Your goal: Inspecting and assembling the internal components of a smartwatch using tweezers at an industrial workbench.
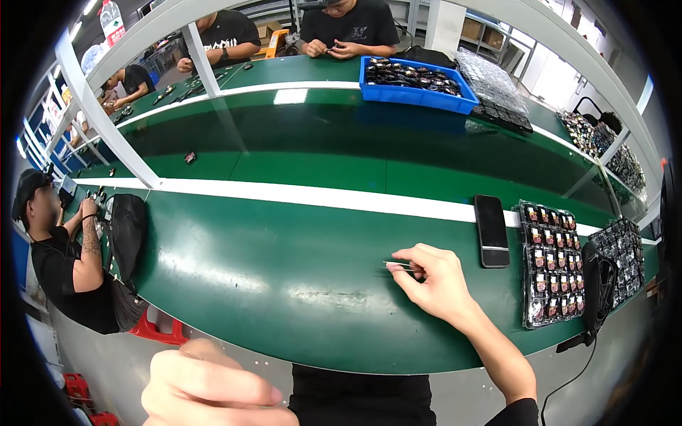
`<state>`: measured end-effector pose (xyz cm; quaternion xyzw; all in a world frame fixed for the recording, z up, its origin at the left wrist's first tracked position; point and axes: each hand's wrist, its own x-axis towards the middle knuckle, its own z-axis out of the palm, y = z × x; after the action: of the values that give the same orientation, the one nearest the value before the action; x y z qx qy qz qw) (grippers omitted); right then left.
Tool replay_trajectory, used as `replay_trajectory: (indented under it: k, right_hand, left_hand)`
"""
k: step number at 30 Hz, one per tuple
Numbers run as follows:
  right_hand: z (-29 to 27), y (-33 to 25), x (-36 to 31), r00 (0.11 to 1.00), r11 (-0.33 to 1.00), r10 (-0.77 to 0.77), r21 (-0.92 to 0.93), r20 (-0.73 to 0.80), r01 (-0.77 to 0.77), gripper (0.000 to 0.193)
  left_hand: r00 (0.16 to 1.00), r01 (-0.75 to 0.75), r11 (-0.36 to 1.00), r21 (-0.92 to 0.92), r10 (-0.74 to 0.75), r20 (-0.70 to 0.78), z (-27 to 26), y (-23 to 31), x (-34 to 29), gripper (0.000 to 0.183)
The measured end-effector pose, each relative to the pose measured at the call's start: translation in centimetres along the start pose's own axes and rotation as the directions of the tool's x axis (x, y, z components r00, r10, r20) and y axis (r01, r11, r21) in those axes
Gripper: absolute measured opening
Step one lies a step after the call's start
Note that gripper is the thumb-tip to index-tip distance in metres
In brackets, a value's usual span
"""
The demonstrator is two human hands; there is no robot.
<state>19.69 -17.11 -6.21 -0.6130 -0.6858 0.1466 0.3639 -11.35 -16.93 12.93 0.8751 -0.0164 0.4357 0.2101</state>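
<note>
My right hand (435, 280) is over the green workbench (312, 248), its fingers pinched on slim metal tweezers (399, 265) whose tips point left. My left hand (206, 383) is raised close at the lower left, in front of the bench's near edge. Its fingers are curled closed, and whatever they may hold is hidden. Right of my right hand stands a clear plastic tray (554, 266) filled with rows of small dark parts with reddish and white faces. A black phone (491, 231) lies between that hand and the tray.
Behind a white rail (320, 199) runs a green belt (305, 167) carrying a small part (190, 157). Across it sits a blue bin (419, 99) of dark parts, beside stacked clear trays (490, 82). Co-workers sit opposite and at left, near a black bag (128, 234). Black cable (600, 284) lies right.
</note>
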Motion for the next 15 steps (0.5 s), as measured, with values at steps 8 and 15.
replay_trajectory:
  k: [8, 15]
  right_hand:
    - [2.8, 1.7, -0.7, 0.998, 0.998, -0.056, -0.004, -0.010, 0.056, 0.013]
    - [2.3, 1.6, -0.9, 0.999, 1.000, -0.006, 0.009, -0.038, 0.007, 0.017]
  left_hand:
    - [0.974, -0.208, 0.975, -0.075, 0.199, -0.112, 1.0, -3.0, -0.6, 0.026]
    - [0.879, -0.221, 0.962, 0.161, 0.269, -0.394, 4.4, -7.1, -4.4, 0.015]
